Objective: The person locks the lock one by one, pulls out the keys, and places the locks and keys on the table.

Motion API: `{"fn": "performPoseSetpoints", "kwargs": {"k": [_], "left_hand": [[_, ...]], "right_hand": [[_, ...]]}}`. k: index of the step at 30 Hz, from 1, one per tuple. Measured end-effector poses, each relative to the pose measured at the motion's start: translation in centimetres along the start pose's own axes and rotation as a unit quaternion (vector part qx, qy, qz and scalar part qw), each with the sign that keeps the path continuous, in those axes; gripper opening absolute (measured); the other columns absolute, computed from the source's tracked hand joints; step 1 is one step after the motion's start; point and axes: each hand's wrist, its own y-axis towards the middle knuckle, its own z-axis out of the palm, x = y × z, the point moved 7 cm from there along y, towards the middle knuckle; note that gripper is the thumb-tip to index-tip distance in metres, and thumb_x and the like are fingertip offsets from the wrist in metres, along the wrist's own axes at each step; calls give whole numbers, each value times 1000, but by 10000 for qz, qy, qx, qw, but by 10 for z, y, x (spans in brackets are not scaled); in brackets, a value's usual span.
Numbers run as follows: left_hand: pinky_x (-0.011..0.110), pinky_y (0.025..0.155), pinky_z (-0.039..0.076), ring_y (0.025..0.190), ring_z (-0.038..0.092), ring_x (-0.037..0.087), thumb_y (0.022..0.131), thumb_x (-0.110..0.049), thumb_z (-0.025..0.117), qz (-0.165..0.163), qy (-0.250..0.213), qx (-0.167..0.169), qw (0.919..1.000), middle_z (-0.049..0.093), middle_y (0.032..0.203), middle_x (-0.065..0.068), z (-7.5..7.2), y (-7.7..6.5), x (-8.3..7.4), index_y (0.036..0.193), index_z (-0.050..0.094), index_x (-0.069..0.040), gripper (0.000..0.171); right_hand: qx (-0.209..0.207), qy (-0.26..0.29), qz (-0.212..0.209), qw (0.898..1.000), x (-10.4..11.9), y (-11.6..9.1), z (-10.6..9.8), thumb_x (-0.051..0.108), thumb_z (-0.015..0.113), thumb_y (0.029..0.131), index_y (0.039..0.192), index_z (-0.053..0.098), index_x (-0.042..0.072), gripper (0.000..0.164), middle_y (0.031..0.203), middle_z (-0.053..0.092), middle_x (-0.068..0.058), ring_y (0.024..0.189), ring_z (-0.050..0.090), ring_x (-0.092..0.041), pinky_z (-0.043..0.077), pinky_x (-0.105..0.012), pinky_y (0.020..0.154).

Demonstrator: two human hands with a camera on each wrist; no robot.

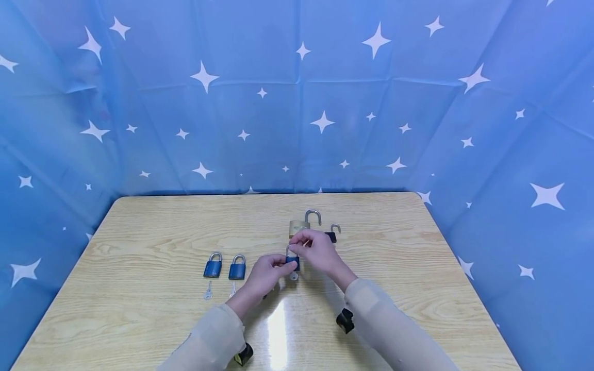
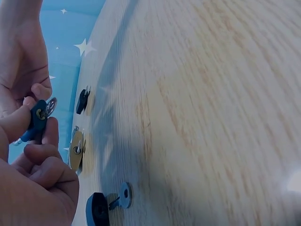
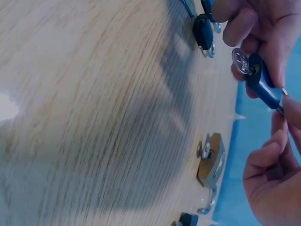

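So I'm peeking in remotely through the cameras, and both hands are busy with one little blue padlock (image 1: 292, 260). It's hanging in the air over the bench (image 1: 394, 299), near the middle, right between the hands. The left hand (image 1: 265, 275) is gripping the padlock's body, thumb on one side and fingers on the other. The right hand (image 1: 320, 252) is pinching the metal loop (image 1: 287, 250) at the top. I'm not managing to tell whether that loop is sitting fully locked down, since fingers are covering part of it. A silver key (image 1: 294, 276) is sticking out of the bottom end, and I'm seeing it nicely in both wrist views, lodged in the keyhole.

Just past the right hand, a brass padlock (image 1: 298, 226) is lying with its loop raised and swung out, and it's carrying a key too. A small black padlock (image 1: 331, 237) is resting to its right, loop also out, with the hand partly hiding it.

Over on the left, a second blue padlock (image 1: 213, 268) and a third blue padlock (image 1: 237, 271) are lying side by side. A loose key (image 1: 208, 291) is lying just below one, another loose key (image 1: 233, 289) below the other. Behind everything, blue cloth (image 1: 260, 129) with white stars is hanging.
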Motion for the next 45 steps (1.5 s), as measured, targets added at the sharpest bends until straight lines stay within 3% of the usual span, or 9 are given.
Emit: {"fn": "performPoseSetpoints", "kwargs": {"k": [5,12,19,29,39,45], "left_hand": [[33,69,42,87,56,26,89,-37,66,-102,-64,-34,9999,66,87,3,1,0,2,93,69,-9,29],[33,71,42,83,55,19,88,-33,67,-161,-131,-246,9995,66,84,2,-1,0,2,92,70,-8,25],[31,66,39,78,51,19,86,-29,70,-203,-242,-473,9984,60,76,1,-4,-1,3,86,69,-4,25],[24,46,30,49,37,10,86,-28,70,-286,-217,-438,9984,57,71,1,-5,-2,6,82,69,-7,22],[30,62,38,72,49,19,89,-34,67,25,-59,-290,9996,63,79,4,-5,1,-6,89,70,-7,27],[31,67,41,74,51,18,89,-34,66,3,46,-273,9996,64,81,4,-3,1,-3,92,70,-6,28]], "right_hand": [[-90,-76,68,9999,-1,1,-3,19,72,86,83,69,16,5,79,65,1,69,55,-19,45,-33,62],[-155,34,139,9998,-3,0,-1,12,72,85,82,69,10,4,76,63,-2,67,55,-18,44,-29,60],[-264,-57,-51,9996,-1,-3,5,6,72,83,76,66,11,10,74,62,-2,64,52,-15,42,-26,58],[-46,-602,-138,9981,2,-5,10,6,70,83,72,62,14,16,66,56,1,59,49,-12,41,-27,55],[90,-480,-8,9988,11,-6,0,12,68,88,81,63,15,9,71,59,-1,60,52,-16,42,-29,54],[153,-611,288,9976,0,-8,-3,23,62,93,92,64,18,6,85,61,2,77,55,-16,46,-33,65]]}}
